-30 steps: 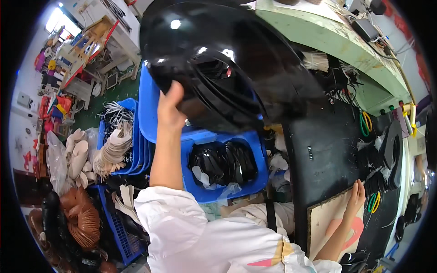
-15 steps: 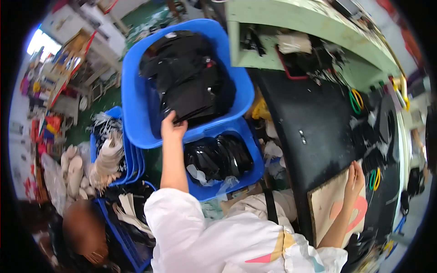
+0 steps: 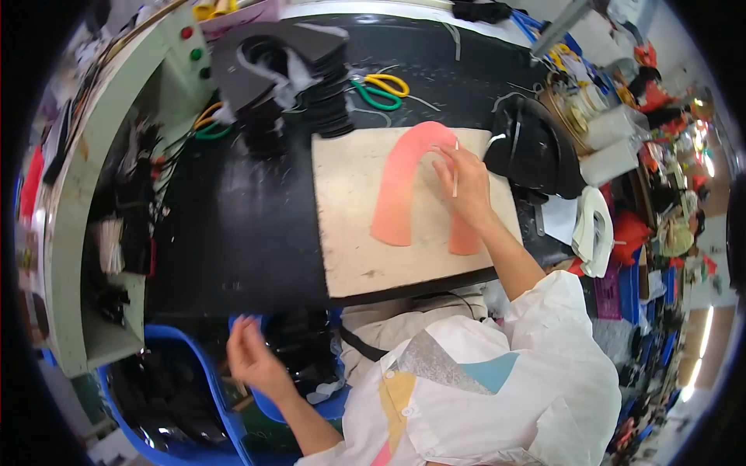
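Observation:
A salmon-pink, U-shaped flat piece [image 3: 398, 186] lies curve-up on a pale wooden board [image 3: 350, 256]. My right hand [image 3: 466, 186] is over its right arm, fingers bent round a thin white stick [image 3: 456, 169] that stands nearly upright in the view. Off the table's front left edge hangs my left hand [image 3: 256, 359], slightly blurred, its fingers loosely raised and nothing visible in them. Below and beside it are a blue bin of shiny black pieces [image 3: 299, 349] and a larger blue tub [image 3: 221, 388] holding dark pieces.
Behind the board, stacked dark U-shaped pieces [image 3: 268, 85] stand near green- and yellow-handled scissors [image 3: 381, 92]. Glossy black curved pieces [image 3: 536, 147] lie at its right, with a white curved piece [image 3: 594, 233] farther right. A pale green shelf unit [image 3: 78, 233] borders the left side.
The view has swung right, toward the table. My left hand has come away from the dark pieces in the large tub. My right hand has moved from the board's edge onto the pink piece.

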`<state>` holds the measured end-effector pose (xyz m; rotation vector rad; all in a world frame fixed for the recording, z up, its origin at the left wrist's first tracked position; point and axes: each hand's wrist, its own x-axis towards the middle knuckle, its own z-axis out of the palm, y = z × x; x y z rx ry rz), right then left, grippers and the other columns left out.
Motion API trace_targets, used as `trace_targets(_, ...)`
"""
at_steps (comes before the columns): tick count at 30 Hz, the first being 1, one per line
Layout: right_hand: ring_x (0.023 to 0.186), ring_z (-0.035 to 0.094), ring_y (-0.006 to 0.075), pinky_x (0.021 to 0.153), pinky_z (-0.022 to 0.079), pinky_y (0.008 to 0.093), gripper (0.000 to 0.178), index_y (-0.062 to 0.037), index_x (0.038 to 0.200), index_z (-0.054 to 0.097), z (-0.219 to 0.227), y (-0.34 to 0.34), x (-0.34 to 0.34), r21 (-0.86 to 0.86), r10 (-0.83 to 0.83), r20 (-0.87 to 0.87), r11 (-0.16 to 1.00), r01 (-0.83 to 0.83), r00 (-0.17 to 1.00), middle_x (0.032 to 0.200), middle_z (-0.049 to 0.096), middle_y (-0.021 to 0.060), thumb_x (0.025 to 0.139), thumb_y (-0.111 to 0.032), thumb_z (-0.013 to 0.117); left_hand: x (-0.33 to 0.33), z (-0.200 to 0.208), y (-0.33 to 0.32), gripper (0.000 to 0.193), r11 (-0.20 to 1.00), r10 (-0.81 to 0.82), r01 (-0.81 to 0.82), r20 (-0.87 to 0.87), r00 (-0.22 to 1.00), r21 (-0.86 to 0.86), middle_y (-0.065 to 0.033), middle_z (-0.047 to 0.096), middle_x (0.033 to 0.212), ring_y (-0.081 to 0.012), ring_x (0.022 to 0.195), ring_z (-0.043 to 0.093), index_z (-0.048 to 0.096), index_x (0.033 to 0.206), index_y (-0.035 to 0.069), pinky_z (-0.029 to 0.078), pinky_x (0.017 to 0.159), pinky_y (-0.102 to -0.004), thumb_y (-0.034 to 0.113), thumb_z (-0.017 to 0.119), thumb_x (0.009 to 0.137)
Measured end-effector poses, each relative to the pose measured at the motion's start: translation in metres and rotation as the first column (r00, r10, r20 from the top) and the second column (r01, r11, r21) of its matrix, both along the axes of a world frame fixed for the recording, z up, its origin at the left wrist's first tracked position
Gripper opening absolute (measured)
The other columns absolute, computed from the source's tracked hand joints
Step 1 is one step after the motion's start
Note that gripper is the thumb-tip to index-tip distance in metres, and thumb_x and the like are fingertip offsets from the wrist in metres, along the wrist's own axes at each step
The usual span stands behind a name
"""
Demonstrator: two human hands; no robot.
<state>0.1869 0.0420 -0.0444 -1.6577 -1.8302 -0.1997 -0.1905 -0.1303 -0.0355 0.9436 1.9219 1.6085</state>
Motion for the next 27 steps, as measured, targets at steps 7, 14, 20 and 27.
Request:
trace_targets(7,0.094,0.067,0.0316,0.078,0.052,0.0386,0.026,-0.0041,0.105,0.069,-0.001,-0.040,0.059,0.092,0.012,0.086,0.996,-0.020,0.996,0.096,0.070,0.0162,0.084,-0.018,0.072,0.148,0.023,0.125,0.021,0.638,-0.732,0.761,-0.215,0.647,0.119,-0.0152,0.070,0.097,-0.0229,0.089,0.068,0.068,0.108,-0.003,0.052,0.082,-0.0318,-0.001,0.064,0.087)
trace_targets(14,0.088,0.065,0.0373,0.080,0.051,0.0445,0.019,-0.0015,0.106,0.067,0.057,-0.011,0.221,0.256,-0.425,0.069,0.882,0.396,0.903,0.094,0.069,0.0188,0.093,-0.013,0.060,0.273,0.044,0.211,0.032,0.302,-0.946,0.950,-0.153,0.287,-0.080,-0.0182,0.069,0.107,-0.0260,0.097,0.067,0.064,0.119,-0.001,0.051,0.085,-0.0336,0.016,0.065,0.092)
trace_targets(20,0.118,0.059,0.0359,0.101,0.044,0.0408,0.082,0.0034,0.129,0.059,0.027,0.015,0.375,-0.416,-0.567,-0.378,0.810,0.413,0.731,0.125,0.061,0.0270,0.080,-0.062,0.066,0.429,0.015,0.284,0.064,0.319,-0.870,0.933,-0.440,0.220,-0.164,-0.0249,0.049,0.139,-0.0374,0.130,0.046,0.046,0.139,-0.003,0.039,0.105,-0.0424,0.039,0.063,0.093)
trace_targets(27,0.106,0.065,0.0251,0.087,0.053,0.0327,0.093,0.0100,0.130,0.054,0.077,0.026,0.362,-0.727,-0.623,-0.623,0.684,-0.058,0.473,0.120,0.064,0.0196,0.068,-0.055,0.081,0.525,0.029,0.261,0.075,0.199,-0.875,0.978,-0.461,0.148,-0.063,-0.0299,0.040,0.147,-0.0389,0.138,0.039,0.036,0.145,-0.008,0.031,0.113,-0.0381,0.038,0.064,0.093)
